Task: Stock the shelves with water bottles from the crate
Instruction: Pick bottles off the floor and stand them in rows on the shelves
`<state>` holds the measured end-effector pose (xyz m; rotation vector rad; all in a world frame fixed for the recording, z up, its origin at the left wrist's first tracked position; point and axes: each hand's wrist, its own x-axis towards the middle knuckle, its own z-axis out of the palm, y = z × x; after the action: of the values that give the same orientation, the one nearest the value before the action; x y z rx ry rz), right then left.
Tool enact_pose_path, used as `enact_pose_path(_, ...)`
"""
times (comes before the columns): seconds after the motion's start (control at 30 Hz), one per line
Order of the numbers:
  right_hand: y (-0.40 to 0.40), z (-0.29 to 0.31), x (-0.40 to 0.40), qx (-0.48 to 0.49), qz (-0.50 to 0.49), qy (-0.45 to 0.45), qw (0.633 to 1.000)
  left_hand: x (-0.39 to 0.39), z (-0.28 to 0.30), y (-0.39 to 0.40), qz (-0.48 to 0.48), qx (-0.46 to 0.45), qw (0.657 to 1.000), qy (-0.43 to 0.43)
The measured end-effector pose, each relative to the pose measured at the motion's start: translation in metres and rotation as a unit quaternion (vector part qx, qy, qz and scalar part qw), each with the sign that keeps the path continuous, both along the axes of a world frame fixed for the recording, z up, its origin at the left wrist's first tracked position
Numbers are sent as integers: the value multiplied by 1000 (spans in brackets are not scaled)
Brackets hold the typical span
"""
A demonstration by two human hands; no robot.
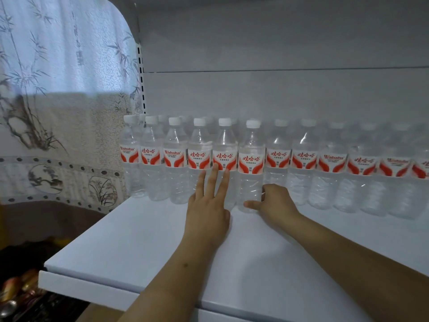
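Both forearms reach over the shelf point(139, 252): left hand point(207, 212) flat-fingered against bottles, right hand point(274, 202) pinching a bottle point(250, 168) low; full, heavyish, slick, best held mid-body.

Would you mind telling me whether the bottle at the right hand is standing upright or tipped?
Upright: the bottle stands on the shelf, white cap on top, right hand gripping its base.

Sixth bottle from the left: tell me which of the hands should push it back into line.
Right. The right hand already grips the base of that bottle, while the left hand rests flat-fingered against the neighbouring bottles.
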<state>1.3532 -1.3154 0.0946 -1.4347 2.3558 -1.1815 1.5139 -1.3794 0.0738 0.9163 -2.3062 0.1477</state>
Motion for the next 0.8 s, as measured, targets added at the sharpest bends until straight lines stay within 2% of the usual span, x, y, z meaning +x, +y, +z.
enact_pose_path(0.13,6,1,3,-1,10,2,1000,-1,0,2,3,3,1000,3)
enact_pose_path(0.27,32,11,12,40,30,8,999,6,8,5,24,34,998,-53)
enact_pose_path(0.33,52,21,17,56,36,29,997,10,20,12,18,65,995,-70)
enact_pose_path(0.4,79,31,21,68,31,58,996,9,37,27,-1,121,991,-49)
enact_pose_path(0.47,114,37,25,71,29,85,993,3,54,50,-41,164,986,7)
enact_pose_path(0.57,178,43,34,78,33,124,989,-9,83,99,-112,181,974,80)
enact_pose_path(0.7,272,42,45,62,13,154,986,-25,116,180,-170,190,964,74)
enact_pose_path(0.8,354,31,46,46,0,167,985,-42,124,248,-270,197,938,91)
